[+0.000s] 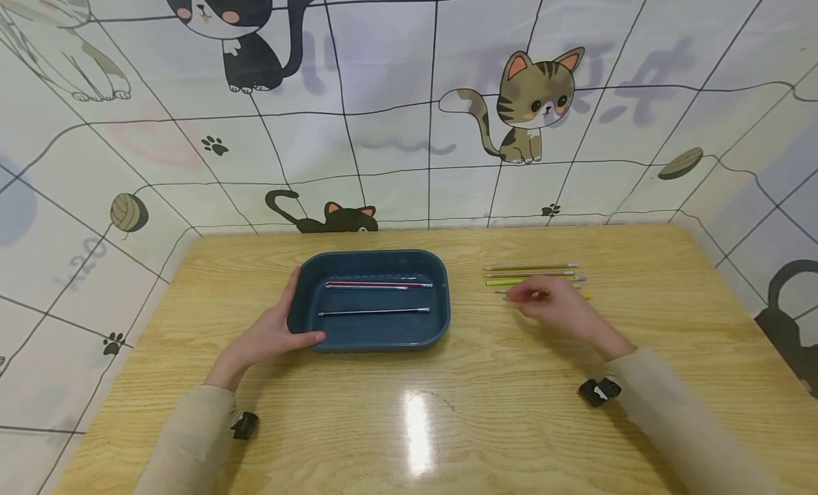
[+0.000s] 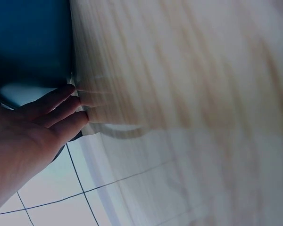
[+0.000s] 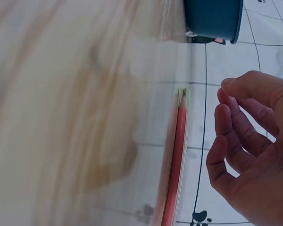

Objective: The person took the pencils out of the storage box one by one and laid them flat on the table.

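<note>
A dark blue rectangular dish (image 1: 369, 342) stands left of centre. My left hand (image 1: 271, 333) grips its left end, thumb over the near rim and fingers along the outer wall; those fingers (image 2: 61, 113) show in the left wrist view. Inside lie a red pencil (image 1: 383, 283), a pale bluish pencil (image 1: 377, 287) just below it, and a dark pencil (image 1: 373, 312). On the right, my right hand (image 1: 556, 303) hovers over several pencils, fingers loosely bent and nothing between them. A red pencil (image 3: 178, 160) lies below this hand in the right wrist view.
Beyond the right hand lie a gold pencil (image 1: 530, 267), a brown pencil (image 1: 498, 275) and a yellow-green pencil (image 1: 501, 283), roughly parallel. The wooden table (image 1: 498, 424) meets a cat-printed cloth backdrop (image 1: 396, 147) along its far edge and sides.
</note>
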`<state>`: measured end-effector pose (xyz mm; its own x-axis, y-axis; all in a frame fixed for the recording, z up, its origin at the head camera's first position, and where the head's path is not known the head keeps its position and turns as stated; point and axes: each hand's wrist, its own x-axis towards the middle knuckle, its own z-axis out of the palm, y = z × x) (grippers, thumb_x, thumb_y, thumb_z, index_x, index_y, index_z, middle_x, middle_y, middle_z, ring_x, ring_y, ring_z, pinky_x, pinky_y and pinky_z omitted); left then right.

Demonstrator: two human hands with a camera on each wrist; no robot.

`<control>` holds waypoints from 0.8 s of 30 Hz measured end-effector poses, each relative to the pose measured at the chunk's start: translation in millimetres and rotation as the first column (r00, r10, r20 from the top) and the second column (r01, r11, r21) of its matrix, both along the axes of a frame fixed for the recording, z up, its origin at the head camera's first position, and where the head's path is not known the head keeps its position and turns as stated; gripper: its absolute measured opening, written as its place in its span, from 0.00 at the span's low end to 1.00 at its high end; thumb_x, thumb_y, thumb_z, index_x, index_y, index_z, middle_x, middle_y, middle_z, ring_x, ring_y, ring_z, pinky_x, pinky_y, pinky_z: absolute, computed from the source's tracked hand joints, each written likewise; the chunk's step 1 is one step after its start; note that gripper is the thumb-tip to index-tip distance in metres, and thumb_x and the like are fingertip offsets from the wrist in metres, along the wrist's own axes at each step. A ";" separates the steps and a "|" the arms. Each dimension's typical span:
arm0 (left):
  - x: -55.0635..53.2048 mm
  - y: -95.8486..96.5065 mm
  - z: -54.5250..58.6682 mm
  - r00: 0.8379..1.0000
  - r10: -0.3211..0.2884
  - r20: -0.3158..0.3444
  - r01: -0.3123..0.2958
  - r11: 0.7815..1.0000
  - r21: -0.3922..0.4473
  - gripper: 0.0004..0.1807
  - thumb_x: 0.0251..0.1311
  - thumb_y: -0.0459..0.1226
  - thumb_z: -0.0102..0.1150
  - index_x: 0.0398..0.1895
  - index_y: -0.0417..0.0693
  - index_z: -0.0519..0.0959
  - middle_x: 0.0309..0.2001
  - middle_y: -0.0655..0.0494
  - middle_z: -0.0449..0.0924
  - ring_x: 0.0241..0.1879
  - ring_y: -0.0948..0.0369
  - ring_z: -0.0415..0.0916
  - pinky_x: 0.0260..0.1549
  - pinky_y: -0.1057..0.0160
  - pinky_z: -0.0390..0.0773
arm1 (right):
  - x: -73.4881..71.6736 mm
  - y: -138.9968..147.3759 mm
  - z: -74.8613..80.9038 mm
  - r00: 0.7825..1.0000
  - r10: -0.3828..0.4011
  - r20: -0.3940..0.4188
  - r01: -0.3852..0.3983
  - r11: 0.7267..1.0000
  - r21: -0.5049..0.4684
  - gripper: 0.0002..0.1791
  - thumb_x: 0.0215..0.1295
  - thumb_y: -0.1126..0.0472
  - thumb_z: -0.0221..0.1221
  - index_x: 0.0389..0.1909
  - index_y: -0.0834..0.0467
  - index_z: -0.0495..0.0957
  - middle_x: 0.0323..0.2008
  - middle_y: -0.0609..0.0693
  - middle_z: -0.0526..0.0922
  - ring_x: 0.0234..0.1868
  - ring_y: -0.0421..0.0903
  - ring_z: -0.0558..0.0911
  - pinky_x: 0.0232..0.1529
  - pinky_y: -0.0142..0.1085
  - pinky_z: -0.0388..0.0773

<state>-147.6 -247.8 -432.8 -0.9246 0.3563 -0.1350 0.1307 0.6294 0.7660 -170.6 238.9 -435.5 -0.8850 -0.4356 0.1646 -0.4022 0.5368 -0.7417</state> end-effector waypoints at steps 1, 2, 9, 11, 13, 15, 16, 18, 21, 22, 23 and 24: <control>0.1 -0.1 -0.1 1.000 0.001 0.000 -0.001 1.000 -0.001 0.66 0.52 0.47 0.71 0.76 0.59 0.25 0.74 0.34 0.34 0.68 0.33 0.47 0.61 0.35 0.52 | 0.4 -2.3 -0.1 1.000 0.004 -0.011 -0.004 1.000 -0.002 0.11 0.57 0.75 0.63 0.40 0.63 0.84 0.38 0.50 0.85 0.37 0.44 0.81 0.39 0.35 0.78; 0.2 -0.2 -0.3 1.000 0.002 -0.001 -0.002 1.000 -0.003 0.66 0.52 0.47 0.71 0.76 0.59 0.25 0.74 0.34 0.34 0.68 0.33 0.47 0.61 0.35 0.52 | 1.3 -4.6 0.6 1.000 0.006 -0.023 -0.006 1.000 -0.004 0.10 0.57 0.75 0.63 0.40 0.63 0.84 0.37 0.50 0.85 0.37 0.45 0.81 0.39 0.35 0.78; -0.2 -0.7 -0.9 1.000 0.001 -0.004 -0.001 1.000 0.003 0.66 0.52 0.47 0.71 0.76 0.58 0.25 0.74 0.34 0.34 0.69 0.33 0.46 0.62 0.35 0.51 | 2.9 -19.2 2.6 1.000 0.008 -0.023 -0.008 1.000 0.009 0.08 0.59 0.72 0.63 0.39 0.62 0.84 0.36 0.48 0.84 0.36 0.42 0.79 0.37 0.36 0.76; -0.5 -0.5 -1.0 1.000 0.000 -0.005 0.000 1.000 0.003 0.66 0.52 0.46 0.71 0.76 0.58 0.25 0.74 0.34 0.34 0.69 0.34 0.46 0.62 0.35 0.51 | 2.9 -22.7 4.0 1.000 0.004 -0.022 -0.004 1.000 0.010 0.08 0.60 0.71 0.63 0.39 0.61 0.84 0.35 0.47 0.84 0.36 0.42 0.79 0.37 0.35 0.76; -0.4 -0.4 -0.9 1.000 -0.001 -0.008 0.001 1.000 -0.001 0.66 0.52 0.46 0.71 0.76 0.58 0.25 0.74 0.34 0.34 0.68 0.33 0.47 0.62 0.35 0.52 | 2.4 -27.0 5.9 1.000 0.002 -0.014 -0.002 1.000 0.009 0.08 0.60 0.71 0.63 0.39 0.61 0.84 0.35 0.46 0.84 0.35 0.42 0.78 0.38 0.36 0.75; -0.2 -0.4 -0.7 1.000 -0.001 -0.010 0.001 1.000 0.000 0.66 0.52 0.46 0.71 0.76 0.58 0.25 0.74 0.33 0.34 0.68 0.33 0.48 0.61 0.35 0.52 | 2.1 -32.1 8.9 1.000 0.000 -0.003 0.000 1.000 0.005 0.07 0.61 0.70 0.63 0.40 0.60 0.85 0.35 0.45 0.83 0.35 0.42 0.77 0.38 0.36 0.75; 0.0 -0.4 -0.5 1.000 -0.001 -0.012 0.001 1.000 0.000 0.66 0.52 0.46 0.71 0.76 0.58 0.25 0.74 0.33 0.35 0.68 0.33 0.49 0.61 0.35 0.53 | 2.1 -35.0 10.8 1.000 0.001 0.002 -0.001 1.000 -0.003 0.07 0.61 0.69 0.63 0.40 0.60 0.85 0.35 0.45 0.83 0.36 0.42 0.77 0.38 0.36 0.75; 0.5 -0.3 0.0 1.000 -0.001 -0.014 0.001 1.000 0.004 0.66 0.52 0.46 0.71 0.76 0.58 0.25 0.74 0.31 0.37 0.67 0.33 0.51 0.61 0.36 0.55 | 1.8 -41.2 14.6 1.000 0.010 0.001 -0.010 1.000 -0.018 0.07 0.61 0.69 0.63 0.40 0.60 0.84 0.35 0.46 0.83 0.36 0.42 0.77 0.37 0.38 0.74; 1.1 -0.2 0.6 1.000 -0.002 -0.012 0.002 1.000 0.008 0.66 0.52 0.46 0.71 0.76 0.58 0.25 0.73 0.30 0.38 0.66 0.33 0.53 0.60 0.36 0.56 | 1.2 -50.9 19.9 0.999 0.031 -0.021 -0.032 0.999 -0.044 0.07 0.61 0.69 0.63 0.39 0.60 0.84 0.34 0.47 0.84 0.35 0.42 0.77 0.36 0.39 0.74; 1.3 -0.1 0.7 1.000 -0.002 -0.011 0.002 1.000 0.007 0.66 0.52 0.46 0.71 0.76 0.58 0.25 0.73 0.30 0.38 0.66 0.33 0.53 0.60 0.36 0.56 | 1.1 -54.0 21.5 0.999 0.038 -0.030 -0.039 0.998 -0.050 0.07 0.60 0.69 0.63 0.39 0.60 0.84 0.34 0.47 0.84 0.35 0.42 0.77 0.36 0.40 0.74; 1.5 -0.1 0.9 1.000 -0.002 -0.009 0.002 1.000 0.006 0.66 0.52 0.46 0.71 0.76 0.58 0.25 0.73 0.31 0.38 0.66 0.33 0.52 0.60 0.36 0.56 | 0.6 -56.9 22.6 0.998 0.043 -0.038 -0.045 0.998 -0.054 0.07 0.60 0.69 0.63 0.39 0.59 0.84 0.34 0.47 0.84 0.35 0.42 0.77 0.37 0.39 0.74; 1.5 0.0 1.0 1.000 -0.002 -0.008 0.002 1.000 0.005 0.66 0.52 0.46 0.71 0.76 0.58 0.25 0.73 0.31 0.38 0.67 0.33 0.52 0.60 0.36 0.56 | 0.4 -59.9 24.0 0.998 0.048 -0.043 -0.051 0.997 -0.059 0.08 0.60 0.70 0.63 0.39 0.59 0.84 0.35 0.47 0.84 0.35 0.42 0.78 0.37 0.40 0.74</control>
